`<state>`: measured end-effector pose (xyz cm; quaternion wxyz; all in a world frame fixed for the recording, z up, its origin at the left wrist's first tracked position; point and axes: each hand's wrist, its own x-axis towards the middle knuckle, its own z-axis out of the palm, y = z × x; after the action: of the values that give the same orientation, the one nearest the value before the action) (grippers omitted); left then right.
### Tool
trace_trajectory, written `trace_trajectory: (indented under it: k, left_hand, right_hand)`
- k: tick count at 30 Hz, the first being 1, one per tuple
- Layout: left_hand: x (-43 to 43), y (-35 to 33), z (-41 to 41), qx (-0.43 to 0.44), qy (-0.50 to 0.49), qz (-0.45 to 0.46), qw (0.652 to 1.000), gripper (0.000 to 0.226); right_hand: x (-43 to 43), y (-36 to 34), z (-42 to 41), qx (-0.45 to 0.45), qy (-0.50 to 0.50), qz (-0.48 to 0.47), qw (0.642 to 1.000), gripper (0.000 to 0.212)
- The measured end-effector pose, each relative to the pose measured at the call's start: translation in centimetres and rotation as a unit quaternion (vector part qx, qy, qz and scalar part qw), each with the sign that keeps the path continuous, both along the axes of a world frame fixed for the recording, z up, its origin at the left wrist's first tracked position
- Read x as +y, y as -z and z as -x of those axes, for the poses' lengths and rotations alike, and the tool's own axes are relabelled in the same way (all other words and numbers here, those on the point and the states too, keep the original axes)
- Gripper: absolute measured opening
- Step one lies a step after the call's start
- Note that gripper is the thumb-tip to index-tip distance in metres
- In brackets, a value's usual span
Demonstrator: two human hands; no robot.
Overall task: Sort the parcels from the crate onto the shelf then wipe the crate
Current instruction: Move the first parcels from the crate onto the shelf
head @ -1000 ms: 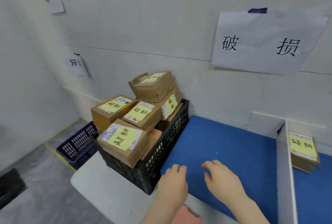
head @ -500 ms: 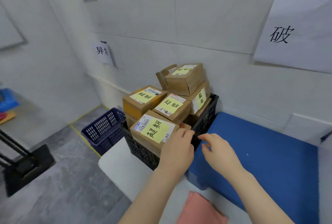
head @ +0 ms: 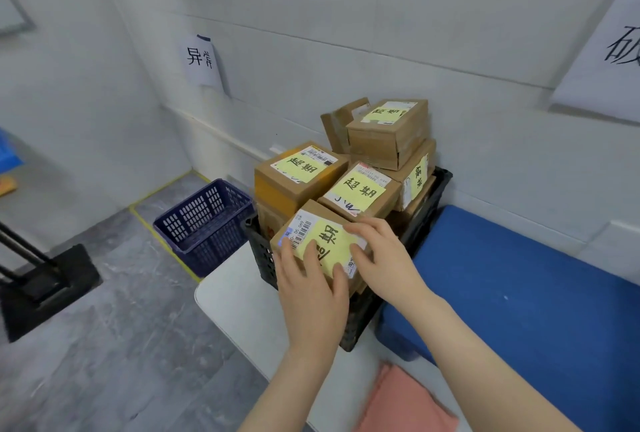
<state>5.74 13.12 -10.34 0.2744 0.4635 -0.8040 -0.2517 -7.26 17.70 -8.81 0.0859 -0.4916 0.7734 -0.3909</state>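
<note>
A black slatted crate (head: pixel 427 205) stands on the white table (head: pixel 235 296), piled with several brown cardboard parcels bearing yellow notes. The nearest parcel (head: pixel 327 243) lies at the crate's front corner. My left hand (head: pixel 313 284) rests flat over its near top and front side. My right hand (head: pixel 379 255) presses on its right top edge, fingers spread. Behind it lie a parcel (head: pixel 358 191) and another (head: pixel 299 168); a top parcel (head: pixel 389 130) sits highest against the wall. A pink cloth (head: pixel 407 404) lies on the table near me.
A blue padded shelf surface (head: pixel 526 286) stretches to the right of the crate. An empty dark blue basket (head: pixel 204 224) sits on the grey floor at the left. Paper signs (head: pixel 201 61) hang on the white wall. A black stand base (head: pixel 45 286) is at far left.
My view swung left and closer to the crate. Both hands left the blue surface, reached the front parcel and now lie on top of it.
</note>
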Motion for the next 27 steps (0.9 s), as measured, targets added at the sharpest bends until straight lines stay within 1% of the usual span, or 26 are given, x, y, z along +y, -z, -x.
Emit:
trace_trajectory:
  k: [2, 6, 9, 11, 12, 14, 17, 23, 27]
  left_hand:
    - [-0.4, 0.7, -0.5, 0.046, 0.005, -0.039, 0.998, 0.054]
    - [-1.1, 2.1, -1.8, 0.109, 0.024, -0.06, 0.992, 0.051]
    - [-1.7, 2.8, -2.4, 0.163, 0.03, -0.081, 0.983, 0.048]
    - [-2.1, 3.2, -2.7, 0.182, 0.03, -0.088, 0.979, 0.046]
    - [-2.3, 3.4, -2.8, 0.178, 0.031, -0.079, 0.98, 0.045]
    - [-2.5, 3.5, -3.2, 0.147, 0.029, -0.032, 0.988, 0.044]
    - [-2.6, 2.5, -3.5, 0.116, 0.034, 0.025, 0.992, 0.047]
    - [-1.6, -2.0, -3.3, 0.1, 0.106, 0.114, 0.983, 0.046]
    - [0.1, -4.3, -3.2, 0.05, 0.143, 0.155, 0.976, 0.048]
  right_hand:
    - [0.0, 0.6, -0.7, 0.012, -0.016, 0.003, 1.0, 0.031]
    - [-0.3, 0.7, -1.8, 0.01, -0.066, 0.0, 0.998, 0.033]
    - [-0.9, 0.5, -2.1, -0.017, -0.121, -0.026, 0.992, 0.038]
    - [-1.1, 0.5, -2.1, -0.015, -0.136, -0.045, 0.99, 0.04]
    - [-1.1, 0.5, -2.1, -0.015, -0.133, -0.049, 0.99, 0.041]
    - [-0.9, 0.4, -2.2, -0.026, -0.118, -0.04, 0.992, 0.04]
    - [0.0, 0.0, -2.7, -0.047, -0.096, 0.003, 0.994, 0.039]
    - [3.7, -2.8, -3.4, -0.05, -0.034, 0.071, 0.996, 0.04]
    - [5.9, -3.9, -4.3, -0.061, -0.003, 0.107, 0.992, 0.039]
